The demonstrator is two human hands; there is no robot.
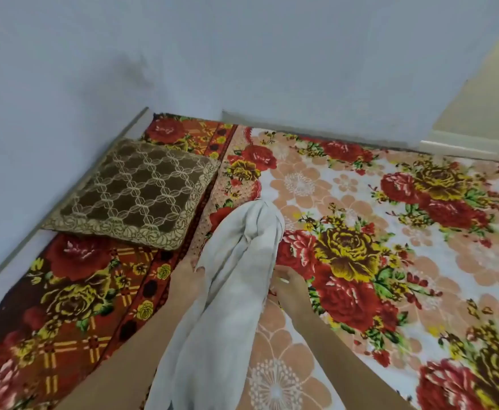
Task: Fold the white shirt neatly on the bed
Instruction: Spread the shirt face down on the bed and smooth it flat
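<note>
White shirt [236, 279] lies bunched in a long narrow strip on the bed [390, 261], running from the bottom edge of view up toward the brown cushion [132, 193], its far end rumpled and rounded just right of the cushion's near corner. Not folded yet — creased, loosely gathered lengthwise.

Left hand [187, 279] sits on the shirt's left edge, just below the cushion; fingers look pinched narrow on the fabric edge, though the cloth hides part of them, so the exact grip is hard to confirm. Right hand [286, 284] is at the shirt's right edge, roughly level with the left one; fingers curled in narrow against the fabric — looks like a pinch on the hem, cannot tell for sure. Both forearms come in from the bottom, one on each side of the shirt.

Bed is covered with a floral blanket [345, 247], red and yellow roses; the stretch under the cushion has a darker brown-red pattern. Cushion lies flat by the pale wall [242, 54], left of the shirt's far end.
</note>
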